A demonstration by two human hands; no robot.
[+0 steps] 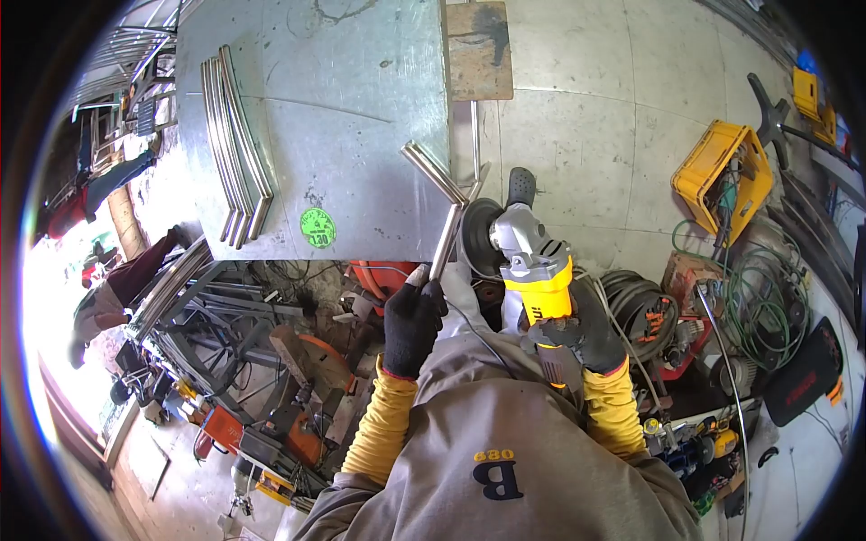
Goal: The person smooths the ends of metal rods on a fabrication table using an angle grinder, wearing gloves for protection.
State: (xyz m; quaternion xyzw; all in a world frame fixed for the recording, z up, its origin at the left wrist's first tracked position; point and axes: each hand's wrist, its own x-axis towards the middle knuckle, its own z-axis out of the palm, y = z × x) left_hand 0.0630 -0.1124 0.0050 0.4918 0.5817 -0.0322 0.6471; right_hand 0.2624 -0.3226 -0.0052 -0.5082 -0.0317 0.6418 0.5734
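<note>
My left hand (412,326), in a black glove, is closed around the lower end of a bent metal tube (444,242). The tube's bend lies against or very near the disc (480,238) of a yellow angle grinder (548,287); whether they touch is hard to tell. My right hand (591,332), also gloved, is wrapped round the grinder's body. The tube's upper part reaches over the right edge of a metal table (361,135). Several bent metal tubes (236,144) lie side by side at the table's left.
A yellow crate (722,176) stands on the floor at right, near coiled green cable (767,307) and a hose coil (639,311). Metal frames and tools crowd the lower left. At far left a person (113,293) is partly visible. A cord crosses my lap.
</note>
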